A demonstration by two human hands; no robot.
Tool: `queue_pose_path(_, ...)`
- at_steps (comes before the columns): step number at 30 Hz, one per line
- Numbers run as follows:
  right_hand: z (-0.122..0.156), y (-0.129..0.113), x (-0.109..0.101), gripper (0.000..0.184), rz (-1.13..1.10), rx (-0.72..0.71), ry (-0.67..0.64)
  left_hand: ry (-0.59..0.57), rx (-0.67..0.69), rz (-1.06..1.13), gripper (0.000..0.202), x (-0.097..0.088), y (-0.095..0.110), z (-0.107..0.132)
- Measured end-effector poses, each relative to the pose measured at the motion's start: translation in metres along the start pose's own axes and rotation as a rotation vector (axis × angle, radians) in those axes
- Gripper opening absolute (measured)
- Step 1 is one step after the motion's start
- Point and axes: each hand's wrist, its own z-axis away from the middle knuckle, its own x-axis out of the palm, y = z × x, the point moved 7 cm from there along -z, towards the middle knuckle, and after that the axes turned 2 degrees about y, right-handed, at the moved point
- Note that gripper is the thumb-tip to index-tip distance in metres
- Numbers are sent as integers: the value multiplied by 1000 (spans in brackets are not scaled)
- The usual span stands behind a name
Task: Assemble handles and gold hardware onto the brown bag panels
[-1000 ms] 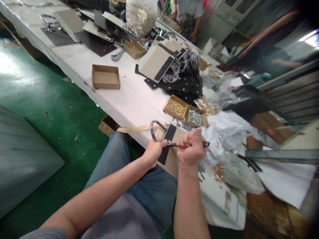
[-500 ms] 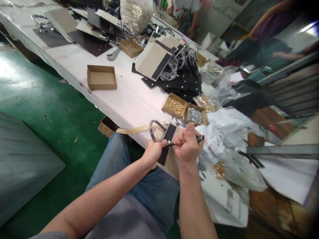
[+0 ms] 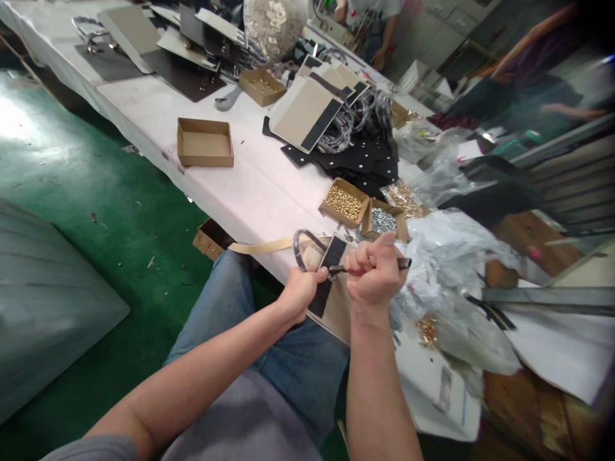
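My right hand is closed in a fist round a dark rod-shaped tool, probably a screwdriver. Its shaft points left and ends at small metal hardware at the foot of a plastic-wrapped bag handle. Thumb and fingers of my left hand pinch that spot, partly hiding the hardware and tool tip. Beneath both hands lies a beige panel with a black band, tilted over the table edge and my lap.
Boxes of gold studs and silver washers stand just beyond my hands. An open cardboard box sits farther left. Stacked panels and black pieces lie behind. Plastic bags crowd the right. Other people work at the back.
My right hand has shifted right and slightly away from my left hand, showing more of the tool's shaft. The left hand keeps its pinch. The whole view has shifted slightly.
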Motion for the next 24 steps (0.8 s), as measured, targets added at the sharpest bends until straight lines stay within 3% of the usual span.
queue_pose_path(3, 1, -3, -1, 71, 0, -11, 9, 3, -38, -9, 24, -1, 0, 0)
queue_pose_path(11, 1, 2, -5, 71, 36, -34, 30, 4, 42, -44, 23, 1, 6, -2)
queue_pose_path(19, -1, 6, -4, 72, 67, -22, 40, 12, 35, -68, 31, 3, 8, -3)
queue_pose_path(22, -6, 1, -16, 71, -20, 33, 0, 5, 18, -31, 27, 5, 9, 1)
queue_pose_path(24, -8, -6, -33, 70, -92, 21, 45, -4, -5, -16, 26, 6, 8, 2)
